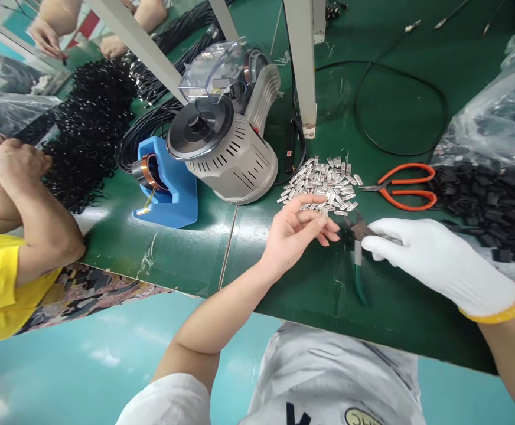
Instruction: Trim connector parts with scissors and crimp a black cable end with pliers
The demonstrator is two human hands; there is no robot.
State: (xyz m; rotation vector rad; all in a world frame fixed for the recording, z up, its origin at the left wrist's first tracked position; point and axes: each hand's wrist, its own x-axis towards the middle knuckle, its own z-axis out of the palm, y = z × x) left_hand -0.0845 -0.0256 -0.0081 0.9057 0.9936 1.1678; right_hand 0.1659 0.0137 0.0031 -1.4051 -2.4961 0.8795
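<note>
In the head view my right hand [434, 257], in a white glove with a yellow cuff, is closed around a pair of cutting pliers [361, 231]. One green handle of the pliers points down toward the table's front edge, and their jaws are turned toward my left hand. My bare left hand [299, 230] is pinched, thumb against fingers, just left of the jaws; whatever sits in the pinch is too small to make out. Right behind its fingers lies a heap of small silvery metal connectors [323, 180].
Orange-handled scissors [410, 192] lie beside black plastic pieces [492, 206] and a clear bag [501, 112]. A grey round tape machine [226, 150] and blue tape dispenser [173, 189] stand left. A white post [302, 71] rises behind. Co-workers' hands [18, 159] are near black cables [89, 124].
</note>
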